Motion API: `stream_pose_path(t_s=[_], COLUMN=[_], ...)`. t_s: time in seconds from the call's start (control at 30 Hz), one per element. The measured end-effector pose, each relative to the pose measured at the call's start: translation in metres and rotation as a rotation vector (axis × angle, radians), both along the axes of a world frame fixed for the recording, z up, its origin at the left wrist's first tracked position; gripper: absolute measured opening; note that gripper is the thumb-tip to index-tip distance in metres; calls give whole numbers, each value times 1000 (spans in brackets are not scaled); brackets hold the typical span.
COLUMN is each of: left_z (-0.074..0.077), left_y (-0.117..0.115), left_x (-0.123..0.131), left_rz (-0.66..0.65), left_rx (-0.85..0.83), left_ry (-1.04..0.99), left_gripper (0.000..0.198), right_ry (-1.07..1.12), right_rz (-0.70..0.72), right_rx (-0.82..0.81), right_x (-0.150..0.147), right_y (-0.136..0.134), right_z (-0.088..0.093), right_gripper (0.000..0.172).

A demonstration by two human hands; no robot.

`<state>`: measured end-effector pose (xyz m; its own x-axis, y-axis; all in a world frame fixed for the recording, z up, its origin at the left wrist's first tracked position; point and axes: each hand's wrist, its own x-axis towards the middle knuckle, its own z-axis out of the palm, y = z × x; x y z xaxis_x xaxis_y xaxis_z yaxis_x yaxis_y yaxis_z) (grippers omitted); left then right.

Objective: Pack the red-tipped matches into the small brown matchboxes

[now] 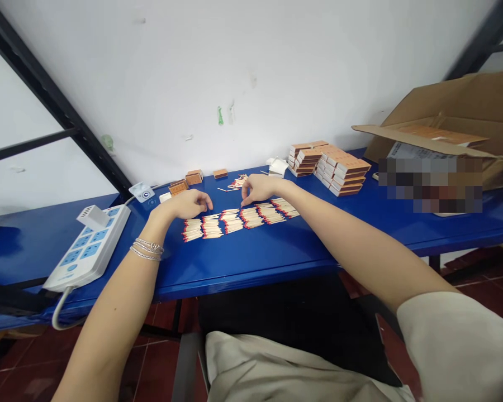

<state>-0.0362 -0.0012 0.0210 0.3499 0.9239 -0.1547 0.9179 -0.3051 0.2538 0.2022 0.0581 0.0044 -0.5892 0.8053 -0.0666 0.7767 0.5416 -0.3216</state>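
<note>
Several bundles of red-tipped wooden matches [233, 222] lie in a row across the blue table, the sticks of each bundle side by side. My left hand [191, 204] hovers just behind the left bundles, its fingers loosely bent and apart, with nothing visible in them. At the back of the row, my right hand [258, 188] points down with thumb and fingers pinched together by the middle bundles; what is between the fingertips is too small to make out. Behind that hand lies a loose pile of matches [237, 183], partly covered by it.
Stacked matchboxes [342, 170] stand back right, beside crumpled white paper [277, 167]. More matchboxes [194, 177] sit back left. An open cardboard box [440, 114] takes up the right end. A white power strip [90, 245] lies at left. The blue table [251, 259] meets a white wall.
</note>
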Motion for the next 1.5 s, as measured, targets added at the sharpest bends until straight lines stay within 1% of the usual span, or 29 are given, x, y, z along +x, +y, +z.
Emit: stream_pose_path(t_s=[0.1, 0.23, 0.27, 0.4, 0.5, 0.7, 0.87, 1.07, 1.13, 1.23, 1.3, 1.37, 1.5], left_z=[-1, -2, -2, 0, 1, 1, 0, 0, 0, 0, 0, 0, 1], left_y=[1, 2, 2, 0, -1, 0, 0, 1, 1, 1, 1, 0, 0], left_x=[-1, -2, -1, 0, 1, 0, -2, -2, -2, -2, -1, -1, 0], left_rz=[-1, 7, 6, -1, 1, 5, -7, 0, 3, 6, 3, 2, 6], left_rx=[-6, -10, -12, -9, 2, -4, -3, -10, -10, -6, -3, 0, -5], left_ry=[3, 1, 3, 15, 24, 32, 21, 22, 22, 17, 15, 14, 17], left_gripper=[37, 37, 37, 37, 36, 37, 37, 37, 37, 38, 38, 37, 37], right_ry=[0, 36, 45, 43, 18, -37, 20, 20, 70, 145, 141, 116, 79], right_rz=[10, 2, 10, 41, 81, 128, 121, 153, 104, -90, -206, -244, -233], right_rx=[-5, 29, 32, 3, -47, -113, -114, -125, -83, 76, 170, 192, 136], right_x=[0, -1, -2, -1, 2, 9, 11, 11, 14, 22, 27, 30, 29], right_y=[2, 3, 2, 2, 1, 0, 3, 3, 6, 15, 22, 28, 33], right_z=[-3, -6, -6, -5, -1, 7, 6, 6, 6, 5, 1, -4, -11], right_gripper=[22, 37, 37, 17, 12, 11, 16, 18, 20, 24, 24, 23, 23])
